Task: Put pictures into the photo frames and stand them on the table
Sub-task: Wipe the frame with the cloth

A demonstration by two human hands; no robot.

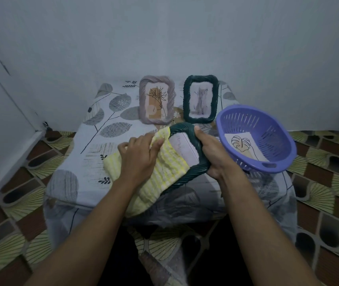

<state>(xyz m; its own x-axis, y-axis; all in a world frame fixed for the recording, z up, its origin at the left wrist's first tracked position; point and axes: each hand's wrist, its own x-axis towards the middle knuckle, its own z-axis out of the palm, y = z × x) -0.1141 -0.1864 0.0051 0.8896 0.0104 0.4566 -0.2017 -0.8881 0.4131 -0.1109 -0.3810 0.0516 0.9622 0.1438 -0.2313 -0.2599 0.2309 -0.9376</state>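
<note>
My right hand [211, 153] grips the right edge of a dark green rope-edged photo frame [183, 129], tilted above the table's middle. My left hand [139, 155] clutches a yellow-and-white cloth [168, 168] pressed against the frame's glass and left edge. At the back of the table stand two filled frames: a mauve frame [157, 79] with a flower picture and a dark green frame [201, 78] with a cat picture. A leaf picture [244, 146] lies inside the purple basket [267, 162] at the right.
The small table [71, 149] wears a leaf-patterned cloth and stands against a pale wall. Patterned floor tiles [329, 193] surround it on both sides. The basket sits at the table's right edge, close to my right hand.
</note>
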